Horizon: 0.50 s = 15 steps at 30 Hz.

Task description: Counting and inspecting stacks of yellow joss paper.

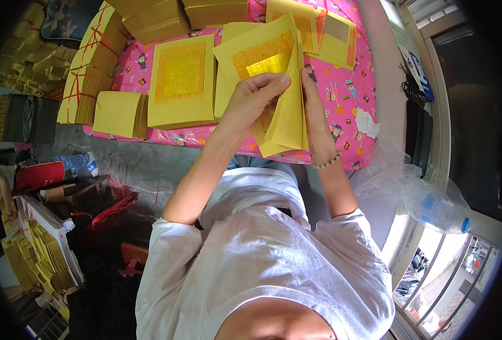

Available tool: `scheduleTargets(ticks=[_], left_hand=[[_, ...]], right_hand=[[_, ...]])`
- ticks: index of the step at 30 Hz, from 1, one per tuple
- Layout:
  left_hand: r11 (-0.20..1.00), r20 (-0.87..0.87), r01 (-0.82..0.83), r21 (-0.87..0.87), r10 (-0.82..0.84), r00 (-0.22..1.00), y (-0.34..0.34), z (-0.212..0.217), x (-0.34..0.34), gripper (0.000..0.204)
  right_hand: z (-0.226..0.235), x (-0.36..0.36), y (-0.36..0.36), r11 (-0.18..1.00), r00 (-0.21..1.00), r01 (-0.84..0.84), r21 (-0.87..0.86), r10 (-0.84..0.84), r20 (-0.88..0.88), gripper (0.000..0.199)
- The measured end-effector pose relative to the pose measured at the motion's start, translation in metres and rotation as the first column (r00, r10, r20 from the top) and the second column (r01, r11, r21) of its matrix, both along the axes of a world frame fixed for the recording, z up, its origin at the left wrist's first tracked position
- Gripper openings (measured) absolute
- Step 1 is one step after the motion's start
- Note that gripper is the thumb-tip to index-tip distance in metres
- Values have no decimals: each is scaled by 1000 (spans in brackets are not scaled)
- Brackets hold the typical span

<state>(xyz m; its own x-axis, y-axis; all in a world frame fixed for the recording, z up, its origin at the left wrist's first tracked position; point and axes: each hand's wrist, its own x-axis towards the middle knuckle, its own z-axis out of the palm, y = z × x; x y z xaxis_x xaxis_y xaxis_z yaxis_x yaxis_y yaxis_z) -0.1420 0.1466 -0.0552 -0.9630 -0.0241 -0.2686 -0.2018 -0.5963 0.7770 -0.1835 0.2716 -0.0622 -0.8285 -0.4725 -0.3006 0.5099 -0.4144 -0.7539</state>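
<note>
Above the table's near edge, several yellow paper sheets [287, 122] with an orange and gold square are held upright and fanned apart. My left hand [251, 102] pinches their edge between thumb and fingers. Along their right side, my right hand [314, 113] supports the sheets; some of its fingers are hidden behind the paper. To the left of my left hand lies a thick stack of yellow paper [159, 107] with the same square on top. A smaller plain yellow stack [117, 113] sits further left.
A pink patterned cloth [350, 113] covers the table. Bundles tied with red string [81, 93] line its left side. More printed sheets [339, 42] lie at the far right, near a crumpled white tissue [367, 123]. At lower left, another person's arm [4, 192] reaches toward stacked paper.
</note>
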Motion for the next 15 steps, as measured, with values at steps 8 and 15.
scheduleTargets(ticks=[8, 15], left_hand=[[998, -8, 21, -63, -21, 1000, 0, -1, -3, 24], [998, 15, 41, -48, -40, 999, 1, 1, -4, 24]], right_hand=[[-8, -4, 2, 999, 999, -42, -31, 42, -3, 43], [-4, -3, 1, 999, 1000, 3, -47, -2, 26, 41]])
